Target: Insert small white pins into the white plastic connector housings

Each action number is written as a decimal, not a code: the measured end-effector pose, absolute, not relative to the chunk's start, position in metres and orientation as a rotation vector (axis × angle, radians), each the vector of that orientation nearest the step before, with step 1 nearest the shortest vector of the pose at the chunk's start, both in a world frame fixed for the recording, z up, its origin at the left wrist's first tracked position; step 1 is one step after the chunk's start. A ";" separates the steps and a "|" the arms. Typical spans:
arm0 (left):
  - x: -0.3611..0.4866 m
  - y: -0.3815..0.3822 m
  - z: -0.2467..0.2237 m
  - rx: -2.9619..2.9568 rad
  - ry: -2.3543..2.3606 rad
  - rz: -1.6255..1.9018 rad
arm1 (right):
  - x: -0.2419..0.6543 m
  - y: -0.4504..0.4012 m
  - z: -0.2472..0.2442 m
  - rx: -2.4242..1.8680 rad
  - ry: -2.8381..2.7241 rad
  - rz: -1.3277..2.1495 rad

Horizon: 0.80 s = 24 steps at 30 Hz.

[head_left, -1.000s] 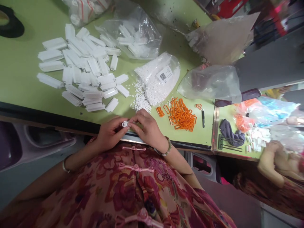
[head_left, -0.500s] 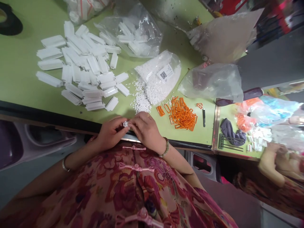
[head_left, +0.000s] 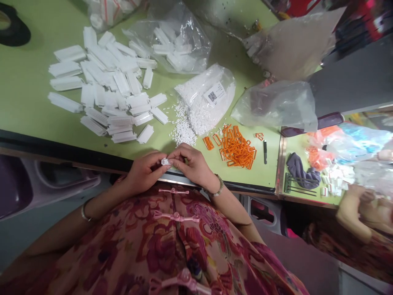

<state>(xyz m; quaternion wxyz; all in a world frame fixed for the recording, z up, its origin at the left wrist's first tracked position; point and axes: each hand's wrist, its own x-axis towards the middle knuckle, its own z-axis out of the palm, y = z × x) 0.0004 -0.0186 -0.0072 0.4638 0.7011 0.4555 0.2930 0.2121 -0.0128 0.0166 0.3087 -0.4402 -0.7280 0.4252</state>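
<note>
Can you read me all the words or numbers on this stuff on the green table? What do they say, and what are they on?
No words or numbers can be read.
The white sticker on the clear plastic bag of small white pieces has a QR code and small printing: too small and blurred to read.

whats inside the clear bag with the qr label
The clear plastic bag is packed with tiny white plastic pieces, and more lie in a heap beside it. The white QR-code label covers whatever lies directly behind it.
</note>
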 end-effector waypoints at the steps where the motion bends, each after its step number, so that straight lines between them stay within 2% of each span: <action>1: 0.000 -0.018 -0.007 1.733 1.118 0.720 | 0.212 -0.013 0.016 -1.164 -1.930 1.133; 5: 0.000 -0.019 -0.005 1.664 1.148 0.727 | 0.223 -0.009 0.014 -1.186 -1.958 1.154; 11: 0.002 -0.023 -0.005 1.097 1.253 0.908 | 0.259 -0.004 0.010 -1.477 -1.982 0.672; 18: 0.003 -0.024 -0.007 0.992 1.273 0.957 | 0.244 -0.012 -0.002 -1.666 -2.369 0.449; 21: 0.002 -0.024 -0.004 1.065 1.289 0.921 | 0.240 -0.010 -0.003 -1.707 -2.332 0.472; 24: 0.001 -0.023 -0.001 1.162 1.276 0.878 | 0.241 -0.010 0.002 -1.600 -2.148 0.692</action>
